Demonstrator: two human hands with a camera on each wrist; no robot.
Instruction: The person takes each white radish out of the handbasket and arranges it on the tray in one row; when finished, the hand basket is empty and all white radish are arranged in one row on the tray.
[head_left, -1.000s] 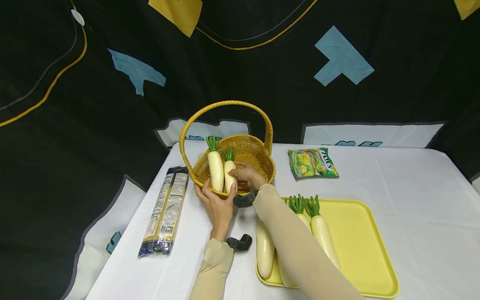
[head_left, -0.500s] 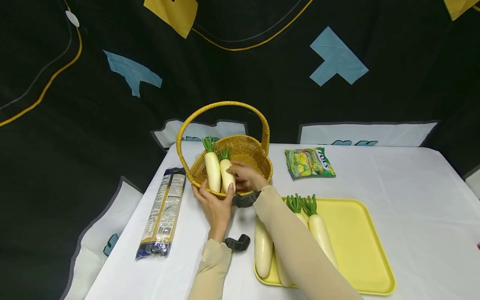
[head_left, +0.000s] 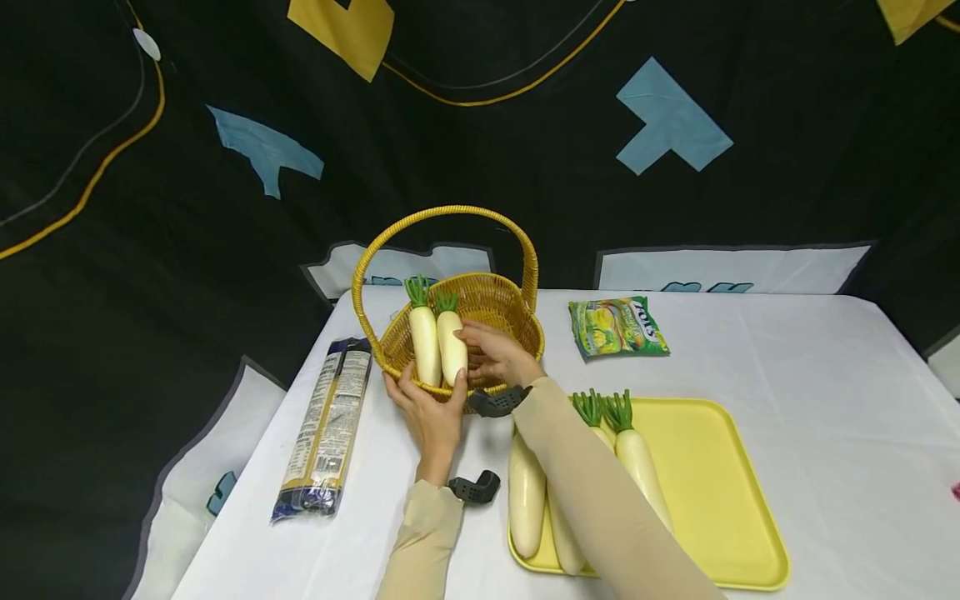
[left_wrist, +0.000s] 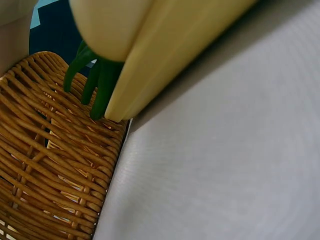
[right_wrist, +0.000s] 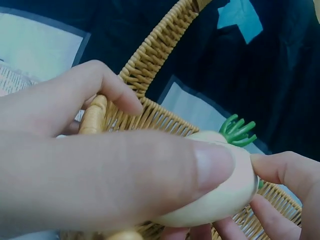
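A yellow wicker basket with a tall hoop handle stands on the white table, two white radishes with green tops leaning inside it. My left hand grips the basket's front rim from the left; its thumb lies against the nearer radish in the right wrist view. Reaching in from the right, my right hand holds that same radish by its right side, thumb and fingertips on it. The other radish lies just left of it. Basket weave fills the left of the left wrist view.
A yellow tray at front right bears several radishes on its left side, partly hidden by my right sleeve. Left of the basket lies a long plastic packet. A green candy bag lies behind the tray.
The right-hand radish in the basket has turned more upright and sits closer along the other one. My right hand has shifted slightly. My left hand keeps its place on the rim.
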